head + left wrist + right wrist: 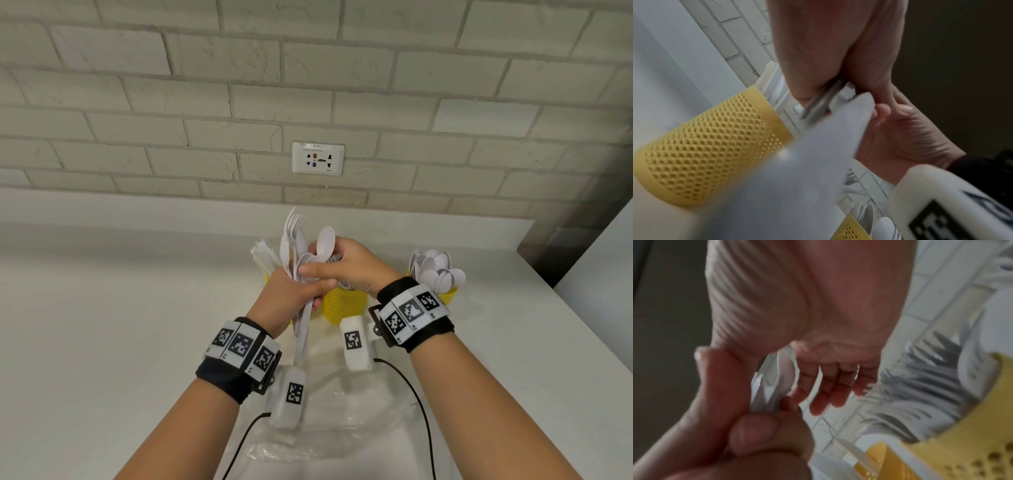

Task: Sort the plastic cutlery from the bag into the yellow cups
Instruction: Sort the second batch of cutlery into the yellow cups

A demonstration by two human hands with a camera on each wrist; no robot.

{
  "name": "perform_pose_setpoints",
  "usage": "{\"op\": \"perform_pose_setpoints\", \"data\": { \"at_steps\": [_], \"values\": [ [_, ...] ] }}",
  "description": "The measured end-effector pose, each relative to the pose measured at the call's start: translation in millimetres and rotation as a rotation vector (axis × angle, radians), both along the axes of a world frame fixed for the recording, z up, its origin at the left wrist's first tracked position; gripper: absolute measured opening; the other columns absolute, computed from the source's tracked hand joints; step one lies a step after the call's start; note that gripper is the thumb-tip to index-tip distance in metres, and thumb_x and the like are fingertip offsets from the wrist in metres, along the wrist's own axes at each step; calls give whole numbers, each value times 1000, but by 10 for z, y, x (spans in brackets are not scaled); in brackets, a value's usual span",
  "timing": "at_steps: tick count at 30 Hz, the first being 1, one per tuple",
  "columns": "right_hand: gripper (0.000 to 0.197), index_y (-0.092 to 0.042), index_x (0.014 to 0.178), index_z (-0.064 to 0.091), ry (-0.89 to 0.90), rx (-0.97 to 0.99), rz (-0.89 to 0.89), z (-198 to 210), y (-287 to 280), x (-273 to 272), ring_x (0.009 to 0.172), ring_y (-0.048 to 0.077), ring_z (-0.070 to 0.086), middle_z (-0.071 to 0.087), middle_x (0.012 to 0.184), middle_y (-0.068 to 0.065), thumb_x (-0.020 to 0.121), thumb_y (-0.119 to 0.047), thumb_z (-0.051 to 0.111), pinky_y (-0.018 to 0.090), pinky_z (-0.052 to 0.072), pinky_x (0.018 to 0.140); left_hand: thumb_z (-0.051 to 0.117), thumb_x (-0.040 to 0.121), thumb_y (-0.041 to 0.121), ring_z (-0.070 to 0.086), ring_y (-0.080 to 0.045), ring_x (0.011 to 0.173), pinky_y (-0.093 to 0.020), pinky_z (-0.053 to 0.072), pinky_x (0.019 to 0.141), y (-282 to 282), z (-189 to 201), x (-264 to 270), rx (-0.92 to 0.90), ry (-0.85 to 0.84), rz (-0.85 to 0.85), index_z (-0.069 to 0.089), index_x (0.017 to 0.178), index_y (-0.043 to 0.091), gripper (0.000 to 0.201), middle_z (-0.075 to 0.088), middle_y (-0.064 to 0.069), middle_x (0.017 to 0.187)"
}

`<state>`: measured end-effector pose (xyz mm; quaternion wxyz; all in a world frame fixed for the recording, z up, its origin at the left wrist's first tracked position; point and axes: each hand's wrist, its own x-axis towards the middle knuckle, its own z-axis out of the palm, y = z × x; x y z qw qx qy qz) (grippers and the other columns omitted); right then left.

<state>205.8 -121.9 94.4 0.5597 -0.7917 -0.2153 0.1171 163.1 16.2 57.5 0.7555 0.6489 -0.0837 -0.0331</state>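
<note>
My left hand (301, 294) grips a bundle of white plastic forks and spoons (297, 246) upright above the yellow cups. My right hand (320, 265) reaches across from the right and pinches one white spoon (325, 241) of that bundle between thumb and fingers. In the right wrist view the thumb (719, 378) presses on the cutlery (766, 386) just above my left hand (756, 443). The left wrist view shows the bundle's handles (828, 138) blurred and close. The middle yellow cup (342, 306) holds forks (920, 386). A clear plastic bag (346, 407) lies flat on the counter under my wrists.
The right yellow cup (450, 296) is full of white spoons (435, 270). The left yellow cup (715, 146) holds white knives (265, 255) and is mostly hidden behind my left hand in the head view. A brick wall with a socket (318, 158) stands behind the white counter (120, 308).
</note>
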Motion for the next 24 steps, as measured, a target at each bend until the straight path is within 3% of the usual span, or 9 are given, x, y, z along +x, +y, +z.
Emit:
{"op": "perform_pose_setpoints", "data": {
  "at_steps": [3, 6, 10, 15, 19, 22, 24],
  "values": [
    [58, -8, 100, 64, 25, -19, 51, -12, 26, 10, 72, 20, 69, 70, 98, 20, 57, -42, 83, 35, 58, 67, 71, 80, 2, 50, -10, 44, -20, 44, 44, 6, 15, -14, 8, -15, -28, 61, 101, 5, 24, 54, 0, 54],
    [53, -8, 97, 62, 12, -8, 65, 14, 57, -8, 67, 16, 68, 68, 94, 22, 59, -36, 85, 25, 56, 57, 70, 80, 2, 50, -9, 43, -19, 43, 43, 6, 39, -23, 31, -6, -48, 61, 93, 5, 16, 54, -1, 52],
    [25, -5, 92, 62, -6, 23, 61, 78, 61, -76, 71, 16, 65, 67, 85, 14, 74, -14, 77, 26, 54, 60, 69, 79, 2, 51, -10, 42, -19, 44, 43, -14, 57, -42, 12, 12, -83, 60, 78, 7, 11, 53, -3, 52],
    [21, -3, 93, 59, 53, 114, -51, 59, 43, -78, 63, 14, 64, 65, 85, 18, 82, -16, 70, 24, 54, 57, 66, 84, 6, 50, -12, 42, -19, 41, 40, -19, 88, -83, -15, 39, -55, 58, 77, 7, 11, 54, -4, 53],
    [8, -15, 90, 55, 39, 235, -145, 123, 25, -117, 71, 15, 59, 61, 80, 5, 87, -17, 63, 28, 50, 68, 66, 85, 10, 44, -13, 40, -21, 38, 41, -28, 102, -99, 11, 43, -47, 55, 68, 10, 20, 48, -5, 53],
    [24, -11, 100, 59, 81, 226, -81, 87, 53, -142, 84, 22, 62, 65, 90, 9, 80, -18, 71, 37, 51, 79, 66, 86, 8, 39, -13, 39, -21, 35, 40, -64, 100, -99, 1, 43, -45, 55, 71, 10, 18, 44, -5, 53],
    [21, -10, 100, 60, 102, 236, -106, 68, 66, -152, 84, 24, 62, 66, 91, 12, 82, -19, 69, 35, 52, 77, 66, 85, 7, 39, -13, 39, -22, 35, 40, -77, 98, -99, -1, 33, -40, 54, 74, 8, 16, 44, -4, 51]
  ]
}}
